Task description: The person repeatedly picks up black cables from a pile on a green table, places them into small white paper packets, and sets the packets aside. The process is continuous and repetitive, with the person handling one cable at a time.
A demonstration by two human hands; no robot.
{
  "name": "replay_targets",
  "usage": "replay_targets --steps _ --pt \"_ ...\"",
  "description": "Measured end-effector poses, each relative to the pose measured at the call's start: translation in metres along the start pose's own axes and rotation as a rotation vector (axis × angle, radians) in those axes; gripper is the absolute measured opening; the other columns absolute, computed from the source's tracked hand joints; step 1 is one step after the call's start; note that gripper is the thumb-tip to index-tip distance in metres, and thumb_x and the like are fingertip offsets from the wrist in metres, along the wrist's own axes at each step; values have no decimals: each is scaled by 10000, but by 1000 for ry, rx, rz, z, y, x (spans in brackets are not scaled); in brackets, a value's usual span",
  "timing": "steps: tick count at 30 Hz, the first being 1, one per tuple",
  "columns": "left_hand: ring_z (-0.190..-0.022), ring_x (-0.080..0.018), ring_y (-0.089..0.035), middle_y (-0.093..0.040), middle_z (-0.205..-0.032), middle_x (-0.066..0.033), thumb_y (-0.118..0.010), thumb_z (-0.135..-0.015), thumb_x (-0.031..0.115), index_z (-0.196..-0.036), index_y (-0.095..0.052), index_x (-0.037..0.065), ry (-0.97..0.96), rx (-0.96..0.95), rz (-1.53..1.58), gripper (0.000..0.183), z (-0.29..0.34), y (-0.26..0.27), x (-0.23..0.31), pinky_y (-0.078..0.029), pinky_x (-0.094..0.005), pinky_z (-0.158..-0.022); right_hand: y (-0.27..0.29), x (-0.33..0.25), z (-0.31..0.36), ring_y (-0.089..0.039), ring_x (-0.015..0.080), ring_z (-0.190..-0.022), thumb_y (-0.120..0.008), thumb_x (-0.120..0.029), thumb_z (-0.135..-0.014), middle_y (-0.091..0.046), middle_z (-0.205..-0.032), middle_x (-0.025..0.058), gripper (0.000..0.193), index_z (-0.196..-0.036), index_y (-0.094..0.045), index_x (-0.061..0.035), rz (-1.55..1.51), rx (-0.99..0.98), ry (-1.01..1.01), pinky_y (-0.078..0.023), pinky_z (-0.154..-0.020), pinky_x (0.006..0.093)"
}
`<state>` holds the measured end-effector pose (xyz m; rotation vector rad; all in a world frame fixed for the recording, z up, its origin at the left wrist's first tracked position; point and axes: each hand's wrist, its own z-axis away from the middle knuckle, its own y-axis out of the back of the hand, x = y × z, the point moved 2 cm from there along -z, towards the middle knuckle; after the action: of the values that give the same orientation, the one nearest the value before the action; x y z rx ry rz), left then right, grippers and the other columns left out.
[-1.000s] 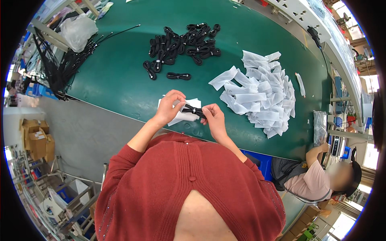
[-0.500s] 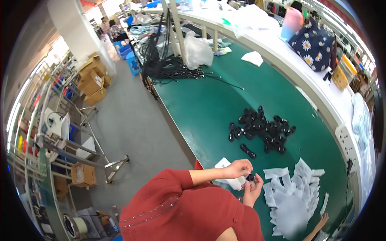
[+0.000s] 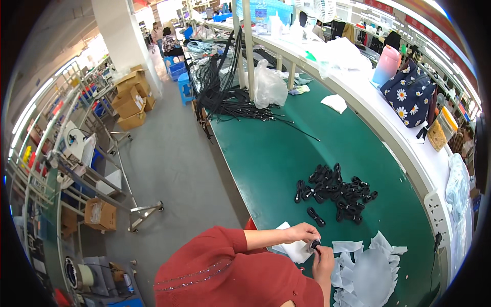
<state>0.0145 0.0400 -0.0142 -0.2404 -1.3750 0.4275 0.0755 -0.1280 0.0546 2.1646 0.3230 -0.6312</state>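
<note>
Both my hands meet over the near edge of the green table (image 3: 255,158). A small coiled black cable (image 3: 316,245) is between them, with what looks like a translucent plastic bag at its left side. My left hand (image 3: 305,233) pinches at the top of the bag with closed fingers. My right hand (image 3: 323,260) grips the cable from the right, its fingertips partly hidden. Under my left forearm lie flat white bags (image 3: 296,251). Farther out, a pile of coiled black cables (image 3: 337,190) rests on the table, with one single coil (image 3: 316,217) nearer to my hands.
Right of my hands is a heap of translucent plastic bags (image 3: 376,271). Long black cables (image 3: 240,105) hang and spread at the far left, beside a crumpled clear bag (image 3: 269,86). A white shelf (image 3: 358,84) with a power strip (image 3: 437,217) runs along the right.
The view has tilted up, so the far table sits lower in it. My hands stay together at the black cable, my right hand turned more upright. Another hand at lower right has left view.
</note>
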Motion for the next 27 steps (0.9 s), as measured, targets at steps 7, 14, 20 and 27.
replay_targets --steps 7,14,20,27 --pt "-966 -96 -555 -602 -1113 -36 -562 -958 296 -1103 -573 65 -48 -153 1 273 -6 -5 4 -465 -299 -839 24 -9 -21 -584 316 -742 -649 48 -768 -577 -821 138 172 -920 -602 -16 -100 -149 -53 -461 -621 399" --pt "-1011 -76 -469 -525 -1089 5 -616 -932 279 -1226 -484 68 -252 -264 -125 385 6 -26 9 -412 -275 -872 23 -9 -28 -567 294 -720 -614 68 -795 -559 -800 136 98 -869 -594 5 -149 24 -128 -443 -624 363" --pt "-946 -80 -471 -543 -993 1 -631 -909 228 -1124 -526 51 -269 -138 -190 298 7 -24 3 -402 -281 -884 17 -2 -22 -525 252 -691 -597 70 -817 -526 -788 114 84 -872 -581 8 -181 131 -226 -423 -618 330" --pt "-794 -106 -570 -593 -902 -43 -589 -892 73 -981 -499 43 -198 -89 -85 129 12 -29 8 -491 -276 -711 19 1 -13 -496 203 -673 -623 16 -826 -507 -798 93 59 -876 -597 -1 -166 -49 -293 -404 -606 305"
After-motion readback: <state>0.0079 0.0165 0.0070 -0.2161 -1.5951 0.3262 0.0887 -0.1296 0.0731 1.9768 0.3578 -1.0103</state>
